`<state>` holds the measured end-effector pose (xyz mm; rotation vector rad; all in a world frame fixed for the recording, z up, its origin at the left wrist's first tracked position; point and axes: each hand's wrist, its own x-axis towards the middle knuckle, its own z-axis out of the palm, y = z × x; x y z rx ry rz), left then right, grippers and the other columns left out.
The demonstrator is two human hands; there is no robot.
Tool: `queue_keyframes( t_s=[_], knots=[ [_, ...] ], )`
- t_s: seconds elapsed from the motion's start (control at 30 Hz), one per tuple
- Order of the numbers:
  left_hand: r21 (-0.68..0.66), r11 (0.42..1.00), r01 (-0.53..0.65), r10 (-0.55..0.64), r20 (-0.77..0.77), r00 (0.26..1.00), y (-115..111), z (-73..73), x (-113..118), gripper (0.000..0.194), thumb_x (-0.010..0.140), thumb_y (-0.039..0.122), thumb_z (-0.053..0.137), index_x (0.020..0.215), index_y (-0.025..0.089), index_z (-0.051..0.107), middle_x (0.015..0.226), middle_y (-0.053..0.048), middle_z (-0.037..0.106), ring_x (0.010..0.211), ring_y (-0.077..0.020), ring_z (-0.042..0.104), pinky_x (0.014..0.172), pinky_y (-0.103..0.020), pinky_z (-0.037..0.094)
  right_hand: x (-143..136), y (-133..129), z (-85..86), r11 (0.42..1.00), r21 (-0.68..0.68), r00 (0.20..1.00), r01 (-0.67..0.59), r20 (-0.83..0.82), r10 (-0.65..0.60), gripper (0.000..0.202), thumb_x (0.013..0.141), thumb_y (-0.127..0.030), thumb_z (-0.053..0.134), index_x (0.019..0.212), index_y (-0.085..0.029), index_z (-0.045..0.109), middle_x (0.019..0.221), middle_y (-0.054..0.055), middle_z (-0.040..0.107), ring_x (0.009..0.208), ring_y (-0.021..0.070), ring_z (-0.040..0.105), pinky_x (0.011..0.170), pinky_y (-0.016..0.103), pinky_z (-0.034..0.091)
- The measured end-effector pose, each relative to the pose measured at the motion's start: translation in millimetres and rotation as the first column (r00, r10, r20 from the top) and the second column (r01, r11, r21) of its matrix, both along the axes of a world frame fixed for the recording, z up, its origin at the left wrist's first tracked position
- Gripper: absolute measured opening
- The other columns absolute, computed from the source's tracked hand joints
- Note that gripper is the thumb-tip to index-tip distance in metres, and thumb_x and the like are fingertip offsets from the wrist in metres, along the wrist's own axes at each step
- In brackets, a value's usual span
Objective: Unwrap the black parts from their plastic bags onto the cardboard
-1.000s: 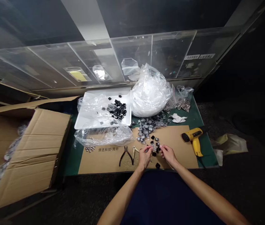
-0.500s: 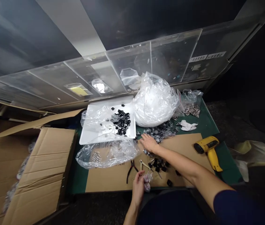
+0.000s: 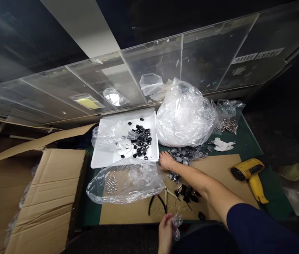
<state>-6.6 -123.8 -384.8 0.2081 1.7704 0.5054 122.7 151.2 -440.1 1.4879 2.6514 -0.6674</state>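
My left hand is closed at the front edge of the table, gripping small crinkled clear plastic packets; their contents are unclear. My right hand reaches to the right edge of the white tray, its fingers curled down and their tips hidden. Beside it spreads a pile of plastic-wrapped black parts. Loose black parts lie in the tray, and more black pieces rest on the cardboard sheet below my right forearm. Near my left hand are black-handled pliers and a pale-handled pair.
A large, full plastic bag stands behind the pile. A clear bag overlaps the tray's front. Rightward are a yellow heat gun, a white glove and a bag of metal parts. A cardboard box stands left.
The view has shifted, so the table things sit slightly differently in it. My right hand has moved left toward the tray's edge, its fingers more curled. My left hand still holds the packets.
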Motion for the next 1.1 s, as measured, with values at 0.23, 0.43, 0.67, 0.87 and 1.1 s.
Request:
queue_keyframes(
  t_s=[0.23,0.43,0.67,0.87,1.1],
  knots=[
    [0.064,0.998,0.012,-0.014,0.029,0.999,11,3.0,8,0.025,0.057,0.028,0.067,0.080,0.015,0.065,0.063,-0.005,0.067,0.052,-0.0153,0.059,0.049,-0.023,0.042,19,-10,18.1,0.999,0.025,1.000,-0.024,-0.005,0.025,0.022,0.084,-0.017,0.056,0.104,-0.017,0.066,0.105,0.012,0.060,0.104,0.0272,0.050,0.097,0.043,0.038],
    [0.142,0.987,0.071,-0.078,0.041,0.996,25,8.9,23,0.029,0.058,0.034,0.067,0.080,0.015,0.063,0.056,-0.001,0.061,0.046,-0.0127,0.053,0.046,-0.022,0.038,59,-51,53.8,0.994,0.089,0.985,0.062,-0.167,-0.047,0.025,0.084,-0.025,0.060,0.109,-0.020,0.061,0.111,0.009,0.058,0.106,0.0251,0.049,0.093,0.037,0.040],
    [0.103,0.987,0.120,-0.132,0.127,0.983,37,17.6,35,0.034,0.074,0.051,0.054,0.068,0.017,0.055,0.052,0.001,0.052,0.042,-0.0134,0.050,0.039,-0.025,0.044,135,-158,23.0,0.645,-0.195,0.626,0.738,-0.158,-0.764,0.035,0.084,-0.040,0.060,0.112,-0.020,0.060,0.107,0.010,0.065,0.098,0.0251,0.060,0.084,0.032,0.045],
    [0.036,0.979,0.202,-0.205,0.189,0.960,39,27.7,58,0.041,0.072,0.053,0.069,0.066,0.021,0.045,0.049,0.005,0.045,0.043,-0.0135,0.051,0.042,-0.030,0.052,167,-186,-10.5,0.428,-0.423,0.405,0.799,-0.148,-0.902,0.043,0.082,-0.036,0.056,0.119,-0.014,0.063,0.115,0.016,0.066,0.109,0.0271,0.060,0.095,0.034,0.044],
    [0.248,0.945,0.212,-0.286,0.317,0.904,39,30.6,67,0.047,0.068,0.057,0.074,0.083,0.019,0.050,0.061,0.004,0.058,0.040,-0.0106,0.053,0.042,-0.026,0.049,182,-196,1.7,0.428,-0.427,0.362,0.796,-0.231,-0.903,0.042,0.085,-0.044,0.052,0.113,-0.018,0.069,0.116,0.012,0.069,0.110,0.0261,0.062,0.097,0.037,0.046]
  ],
)
